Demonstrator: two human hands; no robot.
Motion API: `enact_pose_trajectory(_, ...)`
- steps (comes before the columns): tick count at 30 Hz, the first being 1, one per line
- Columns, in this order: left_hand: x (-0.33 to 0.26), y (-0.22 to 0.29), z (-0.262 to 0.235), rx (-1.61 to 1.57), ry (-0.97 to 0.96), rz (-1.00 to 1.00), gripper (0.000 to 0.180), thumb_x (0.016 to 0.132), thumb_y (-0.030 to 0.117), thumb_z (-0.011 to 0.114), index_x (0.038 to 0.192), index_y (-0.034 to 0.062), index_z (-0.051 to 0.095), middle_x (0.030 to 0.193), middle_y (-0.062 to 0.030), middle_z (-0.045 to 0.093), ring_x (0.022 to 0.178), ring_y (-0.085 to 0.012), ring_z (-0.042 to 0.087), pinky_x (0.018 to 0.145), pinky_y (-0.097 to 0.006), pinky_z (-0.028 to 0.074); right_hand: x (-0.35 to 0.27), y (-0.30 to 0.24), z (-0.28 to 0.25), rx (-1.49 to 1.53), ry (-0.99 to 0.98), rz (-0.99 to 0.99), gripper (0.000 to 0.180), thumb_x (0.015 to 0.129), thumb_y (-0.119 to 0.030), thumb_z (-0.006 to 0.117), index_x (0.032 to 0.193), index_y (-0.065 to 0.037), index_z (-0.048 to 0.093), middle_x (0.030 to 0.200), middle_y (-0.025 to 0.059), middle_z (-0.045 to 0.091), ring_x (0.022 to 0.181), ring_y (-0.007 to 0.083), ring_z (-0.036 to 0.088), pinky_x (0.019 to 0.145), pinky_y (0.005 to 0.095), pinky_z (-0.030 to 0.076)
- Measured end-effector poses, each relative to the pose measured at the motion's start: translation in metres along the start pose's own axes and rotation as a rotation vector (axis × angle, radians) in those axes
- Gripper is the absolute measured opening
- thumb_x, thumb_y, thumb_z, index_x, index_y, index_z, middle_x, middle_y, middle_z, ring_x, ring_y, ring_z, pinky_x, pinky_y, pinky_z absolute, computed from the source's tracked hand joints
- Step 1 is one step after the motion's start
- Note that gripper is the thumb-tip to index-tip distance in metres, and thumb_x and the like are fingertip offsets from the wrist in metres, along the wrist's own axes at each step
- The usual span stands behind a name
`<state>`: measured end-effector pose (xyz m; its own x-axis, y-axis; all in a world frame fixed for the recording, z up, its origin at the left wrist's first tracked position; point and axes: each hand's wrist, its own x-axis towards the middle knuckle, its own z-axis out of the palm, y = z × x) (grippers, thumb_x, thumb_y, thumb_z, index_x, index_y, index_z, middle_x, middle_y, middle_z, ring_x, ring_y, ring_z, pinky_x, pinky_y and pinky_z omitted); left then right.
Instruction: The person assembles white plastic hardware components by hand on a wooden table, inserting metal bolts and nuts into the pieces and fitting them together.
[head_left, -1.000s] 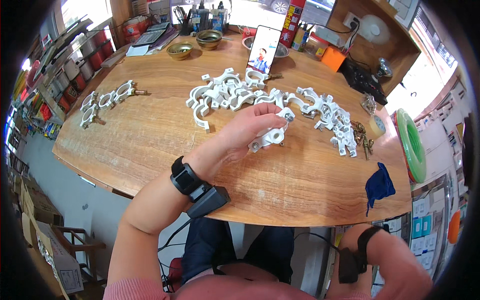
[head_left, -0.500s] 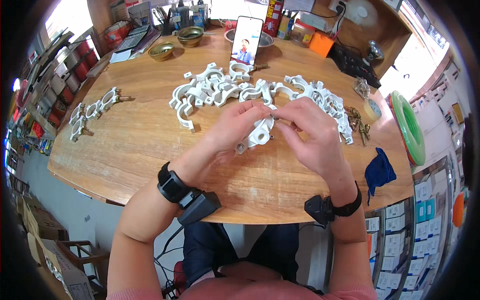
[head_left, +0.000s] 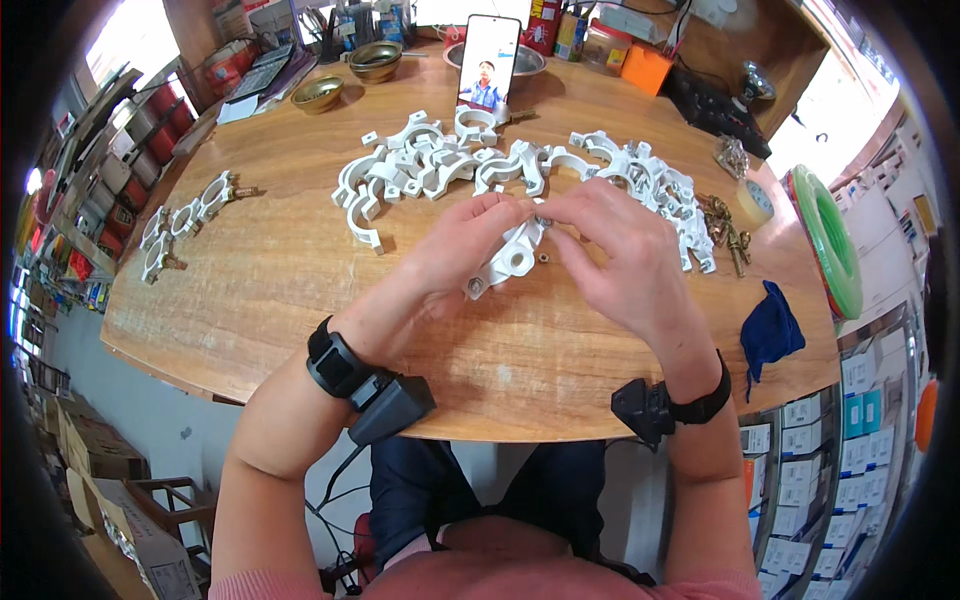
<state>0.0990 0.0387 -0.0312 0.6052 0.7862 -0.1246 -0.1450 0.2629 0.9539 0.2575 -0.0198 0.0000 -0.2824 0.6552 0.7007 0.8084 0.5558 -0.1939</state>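
My left hand [head_left: 455, 255] grips a white plastic pipe clamp [head_left: 508, 262] just above the wooden table [head_left: 280, 290]. My right hand [head_left: 620, 250] meets it at the clamp's top end, fingertips pinched on a small metal part there. A small nut [head_left: 543, 258] lies on the table just below the fingers. Behind the hands a loose pile of the same white clamps [head_left: 430, 165] spreads across the table, with more of them [head_left: 650, 185] to the right.
Several assembled clamps [head_left: 180, 225] lie at the far left. Brass screws [head_left: 725, 230], a tape roll [head_left: 752, 203], a blue cloth [head_left: 770, 330] and a green coil [head_left: 828, 240] sit at the right. An upright phone [head_left: 487, 65] and two brass bowls [head_left: 345, 80] stand at the back.
My right hand came up from below the table edge and joined the left hand on the clamp. The clamp was drawn a little nearer to me.
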Motion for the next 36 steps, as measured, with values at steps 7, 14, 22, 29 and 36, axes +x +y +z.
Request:
enact_pose_trajectory(7,0.002,0.001,-0.002,0.02,0.006,-0.004,0.023,0.089,0.025,0.045,0.097,0.0061,0.055,0.079,0.0008,0.058,0.058,-0.0037,0.052,0.044,-0.018,0.043,-0.005,0.006,0.002,-0.016,0.003,0.038,0.007,0.071,-0.01,0.059,0.078,-0.009,0.06,0.07,0.0051,0.056,0.063,0.0226,0.057,0.051,0.0312,0.045)
enact_pose_trajectory(14,-0.003,0.006,0.004,0.01,0.083,-0.02,0.023,0.088,0.025,0.046,0.098,0.0064,0.054,0.078,0.0007,0.057,0.059,-0.0043,0.052,0.044,-0.018,0.043,-0.004,0.001,0.005,0.04,-0.006,0.11,0.01,0.073,-0.01,0.056,0.081,-0.008,0.061,0.074,0.0063,0.059,0.063,0.0243,0.058,0.053,0.0322,0.045)
enact_pose_trajectory(22,0.0,0.004,0.002,0.044,0.134,-0.024,0.022,0.087,0.026,0.048,0.094,0.0062,0.055,0.075,0.001,0.056,0.058,-0.005,0.051,0.043,-0.019,0.042,-0.002,-0.006,0.001,0.036,-0.074,0.199,0.014,0.072,-0.012,0.058,0.085,-0.009,0.062,0.067,0.0059,0.06,0.058,0.0223,0.059,0.051,0.0306,0.046)
enact_pose_trajectory(29,0.0,0.003,0.004,-0.021,0.143,-0.004,0.021,0.086,0.025,0.05,0.093,0.006,0.055,0.072,0.0017,0.056,0.055,-0.005,0.051,0.043,-0.018,0.041,-0.007,0.002,0.004,-0.002,-0.103,0.177,0.017,0.073,-0.013,0.058,0.089,-0.011,0.061,0.062,0.005,0.06,0.056,0.0213,0.059,0.049,0.0305,0.045)
enact_pose_trajectory(36,0.002,0.002,0.002,-0.011,0.137,-0.009,0.02,0.086,0.025,0.05,0.092,0.0062,0.056,0.071,0.0024,0.056,0.054,-0.0046,0.05,0.042,-0.018,0.04,-0.004,-0.003,0.005,0.093,-0.077,0.249,0.016,0.074,-0.015,0.057,0.089,-0.012,0.062,0.063,0.0062,0.061,0.055,0.0226,0.058,0.049,0.0314,0.045)
